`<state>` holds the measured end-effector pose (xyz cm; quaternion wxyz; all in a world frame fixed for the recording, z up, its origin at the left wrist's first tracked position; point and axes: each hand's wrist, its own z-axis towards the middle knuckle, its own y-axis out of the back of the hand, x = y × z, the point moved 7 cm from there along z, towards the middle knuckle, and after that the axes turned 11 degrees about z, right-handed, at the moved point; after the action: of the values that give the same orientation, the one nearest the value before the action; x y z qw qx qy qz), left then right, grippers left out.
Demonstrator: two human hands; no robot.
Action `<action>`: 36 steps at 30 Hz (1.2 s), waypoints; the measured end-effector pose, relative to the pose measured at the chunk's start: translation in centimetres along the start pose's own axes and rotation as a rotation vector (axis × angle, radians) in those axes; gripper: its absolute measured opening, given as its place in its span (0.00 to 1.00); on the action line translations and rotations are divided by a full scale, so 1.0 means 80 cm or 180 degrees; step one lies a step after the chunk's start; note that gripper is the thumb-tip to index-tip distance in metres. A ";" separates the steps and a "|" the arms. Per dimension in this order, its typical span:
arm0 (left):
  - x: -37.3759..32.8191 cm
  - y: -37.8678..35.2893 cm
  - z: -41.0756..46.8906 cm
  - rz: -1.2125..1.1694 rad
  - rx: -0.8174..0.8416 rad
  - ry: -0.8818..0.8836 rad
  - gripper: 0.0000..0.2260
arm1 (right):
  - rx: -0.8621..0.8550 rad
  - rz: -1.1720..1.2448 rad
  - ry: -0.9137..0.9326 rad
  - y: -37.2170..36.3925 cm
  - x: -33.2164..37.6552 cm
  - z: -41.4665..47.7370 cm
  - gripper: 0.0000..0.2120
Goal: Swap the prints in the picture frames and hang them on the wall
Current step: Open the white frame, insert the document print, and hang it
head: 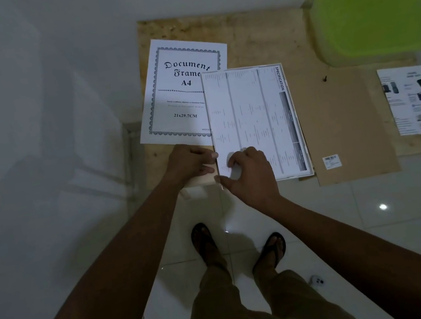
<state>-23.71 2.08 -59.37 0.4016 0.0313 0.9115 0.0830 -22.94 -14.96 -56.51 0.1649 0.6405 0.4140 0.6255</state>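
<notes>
on the board [253,36], the document sheet [179,92] lies back left; the spec sheet [250,120], in the frame [301,128], overlaps its near right corner. right of it lies the backing [344,121], then the leaflet [415,99]. the tub [374,14] sits back right. left hand [193,162] and right hand [247,175] grip the frame's near left corner.

Both bare forearms extend forward, converging. Left hand [193,162] curls its fingers against the frame [289,176] edge; right hand [251,177], just right of that grip, presses down with arched, spread fingers
</notes>
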 end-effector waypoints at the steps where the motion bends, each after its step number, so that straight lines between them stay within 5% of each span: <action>1: 0.000 0.000 0.001 0.0041 -0.0011 0.0010 0.11 | -0.0095 0.0012 0.0014 0.000 -0.001 -0.002 0.22; 9: 0.002 -0.001 0.001 -0.0011 -0.0083 0.0083 0.10 | 0.0052 -0.0723 0.0379 -0.017 -0.004 -0.024 0.35; 24: -0.001 -0.003 0.000 -0.0189 -0.0093 0.0104 0.07 | 0.0056 -0.0741 0.0595 -0.008 0.008 -0.024 0.27; 29: 0.001 -0.004 0.000 -0.0185 -0.0109 0.0143 0.07 | -0.0426 -0.0185 0.0490 0.022 0.015 0.001 0.21; 36: 0.005 -0.001 -0.001 -0.0081 0.0058 -0.0012 0.09 | -0.0178 -0.0808 0.0269 0.017 0.023 0.060 0.16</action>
<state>-24.05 2.02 -59.62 0.4040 0.0235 0.9118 0.0695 -18.22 -12.95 -55.11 0.2429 0.5512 0.4807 0.6373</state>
